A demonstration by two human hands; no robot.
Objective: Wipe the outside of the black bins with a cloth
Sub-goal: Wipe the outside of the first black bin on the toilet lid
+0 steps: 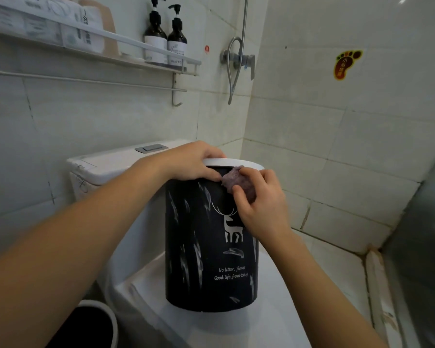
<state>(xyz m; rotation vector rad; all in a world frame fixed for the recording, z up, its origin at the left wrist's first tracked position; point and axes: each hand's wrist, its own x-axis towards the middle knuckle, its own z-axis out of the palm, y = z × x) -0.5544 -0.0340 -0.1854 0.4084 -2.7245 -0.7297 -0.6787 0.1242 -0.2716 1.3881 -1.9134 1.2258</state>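
While the black bin (211, 247), stood on the closed toilet lid (274, 310) at six o'clock, is steadied by the left hand (189, 160) gripping its white rim (244, 163), the purple cloth (236, 183) bunched in the right hand (261, 204) is best pressed flat and drawn downward in overlapping strokes.

The left hand (191, 160) is gripping the white-rimmed black plastic bin (206, 247) standing on the closed white toilet lid (274, 322), while the right hand (260, 199) is pressing a crumpled purple cloth (234, 180) against it.
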